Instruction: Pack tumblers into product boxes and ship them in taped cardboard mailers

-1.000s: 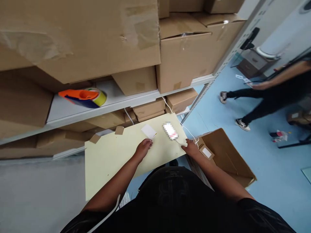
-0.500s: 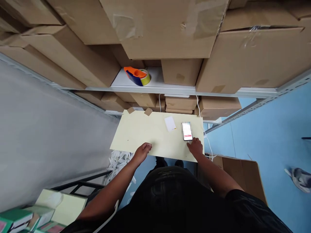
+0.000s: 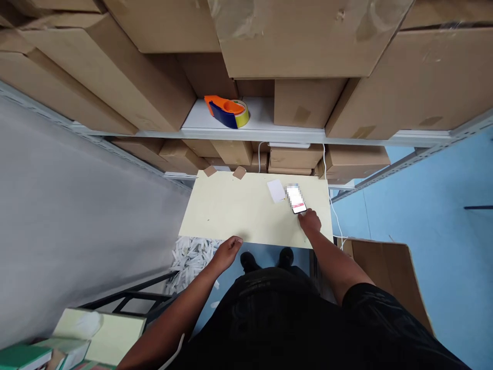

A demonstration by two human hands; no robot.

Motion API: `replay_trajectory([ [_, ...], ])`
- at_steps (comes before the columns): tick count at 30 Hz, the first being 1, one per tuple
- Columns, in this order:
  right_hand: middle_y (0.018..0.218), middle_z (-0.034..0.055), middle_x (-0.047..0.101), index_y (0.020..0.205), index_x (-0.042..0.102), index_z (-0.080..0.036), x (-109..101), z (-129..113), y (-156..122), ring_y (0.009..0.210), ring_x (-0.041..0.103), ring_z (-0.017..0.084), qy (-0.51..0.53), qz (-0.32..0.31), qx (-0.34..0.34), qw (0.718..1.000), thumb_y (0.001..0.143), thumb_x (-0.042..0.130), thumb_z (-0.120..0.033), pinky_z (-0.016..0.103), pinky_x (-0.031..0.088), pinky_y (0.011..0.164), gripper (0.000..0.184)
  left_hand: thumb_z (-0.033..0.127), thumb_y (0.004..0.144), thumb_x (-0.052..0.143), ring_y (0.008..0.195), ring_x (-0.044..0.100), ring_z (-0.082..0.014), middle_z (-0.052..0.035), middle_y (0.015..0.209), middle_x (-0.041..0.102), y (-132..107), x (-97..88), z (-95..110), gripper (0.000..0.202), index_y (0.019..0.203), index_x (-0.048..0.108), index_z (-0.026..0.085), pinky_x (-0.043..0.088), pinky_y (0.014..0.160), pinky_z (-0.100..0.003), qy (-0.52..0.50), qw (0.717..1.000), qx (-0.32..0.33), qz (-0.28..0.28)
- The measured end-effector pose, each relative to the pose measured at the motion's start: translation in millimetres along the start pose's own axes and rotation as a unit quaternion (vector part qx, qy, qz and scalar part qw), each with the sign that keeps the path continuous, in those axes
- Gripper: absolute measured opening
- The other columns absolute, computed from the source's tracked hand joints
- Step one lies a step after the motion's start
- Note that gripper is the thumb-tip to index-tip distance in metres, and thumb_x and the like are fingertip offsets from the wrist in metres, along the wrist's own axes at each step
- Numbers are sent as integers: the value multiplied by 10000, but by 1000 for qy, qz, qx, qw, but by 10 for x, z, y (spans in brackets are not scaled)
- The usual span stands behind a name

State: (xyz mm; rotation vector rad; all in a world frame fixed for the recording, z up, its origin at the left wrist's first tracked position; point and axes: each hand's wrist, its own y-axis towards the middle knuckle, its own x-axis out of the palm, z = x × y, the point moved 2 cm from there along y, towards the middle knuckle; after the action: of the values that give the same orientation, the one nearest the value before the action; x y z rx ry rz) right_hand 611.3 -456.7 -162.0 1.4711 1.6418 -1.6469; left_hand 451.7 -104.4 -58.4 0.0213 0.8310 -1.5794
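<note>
A phone (image 3: 296, 199) with a lit, partly blurred screen lies tilted on the pale yellow board (image 3: 231, 205). My right hand (image 3: 310, 221) is closed at the phone's lower edge, its fingertips on the corner nearest me. Just left of the phone lies a small white card or paper pad (image 3: 276, 190), close to the phone's upper edge. Over the board's front edge hovers my left hand (image 3: 230, 249), fingers curled together, with nothing visible in them.
Cardboard boxes (image 3: 308, 41) fill the shelf above, beside an orange and blue tape dispenser (image 3: 227, 111). Two brown cardboard scraps (image 3: 239, 172) lie at the board's back edge. A white cable (image 3: 335, 210) hangs at right, near an open carton (image 3: 385, 282). Shredded paper (image 3: 194, 259) is below left.
The phone has turned and slid closer to the white card, with my right hand at its lower edge. My left hand has drawn back slightly toward me. The camera view has shifted.
</note>
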Motion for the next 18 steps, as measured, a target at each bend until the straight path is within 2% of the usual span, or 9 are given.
replay_trajectory([
  [2,1232,170,604,1255,562,-152,16,25,-107,1126,617,308,0,34,-21,999,943,541,-455,393,497,904,436,575,943,453,968,679,-241,-51,991,740,16,-63,-55,420,958,674,218,505,884,-349,16,1000,5,-16],
  [4,1276,173,593,1280,562,-155,41,160,-271,1208,568,318,3,76,-42,996,939,535,-444,404,464,983,448,570,930,463,982,682,-245,-57,1025,748,56,-121,-99,418,966,683,216,504,903,-357,29,999,2,-31],
  [5,1299,170,590,1295,560,-159,58,282,-364,1245,546,316,8,96,-43,994,946,514,-432,403,443,1022,446,572,923,465,987,685,-249,-60,1035,751,85,-146,-114,421,966,685,216,506,908,-362,34,999,0,-38],
  [7,1321,164,599,1314,561,-160,97,637,-530,1274,539,306,26,121,-2,992,957,461,-387,392,421,1061,434,574,915,469,995,689,-254,-61,1043,756,151,-183,-122,422,966,687,217,511,913,-366,42,998,1,-49],
  [10,1283,193,646,1400,525,-128,158,1308,-635,1183,626,324,48,79,141,986,955,409,-347,407,478,981,509,575,917,469,977,692,-250,-52,1022,758,244,-197,-64,417,967,688,223,519,900,-357,57,996,10,-65],
  [12,1276,245,655,1498,417,-63,172,1698,-581,1133,668,352,49,39,205,977,938,430,-363,420,510,925,635,575,927,464,962,691,-245,-41,1007,757,290,-169,16,415,969,688,229,523,891,-349,72,995,14,-73],
  [15,1321,280,637,1585,230,-5,167,2073,-370,1149,680,355,42,-1,235,971,911,498,-411,402,524,919,831,578,930,460,974,689,-246,-36,1010,756,333,-69,159,417,975,687,232,527,890,-346,83,994,11,-71],
  [17,1321,260,651,1602,195,-22,160,2194,-206,1144,688,338,34,-21,223,974,897,541,-430,385,527,921,885,587,927,463,989,689,-250,-40,1032,757,353,30,243,425,990,688,232,529,902,-352,82,995,2,-65],
  [18,1304,249,666,1599,221,-36,155,2229,-130,1130,694,333,29,-28,212,976,895,553,-430,382,528,915,872,592,925,463,993,689,-253,-43,1042,758,363,87,276,430,995,689,232,529,910,-356,80,995,-3,-64],
])
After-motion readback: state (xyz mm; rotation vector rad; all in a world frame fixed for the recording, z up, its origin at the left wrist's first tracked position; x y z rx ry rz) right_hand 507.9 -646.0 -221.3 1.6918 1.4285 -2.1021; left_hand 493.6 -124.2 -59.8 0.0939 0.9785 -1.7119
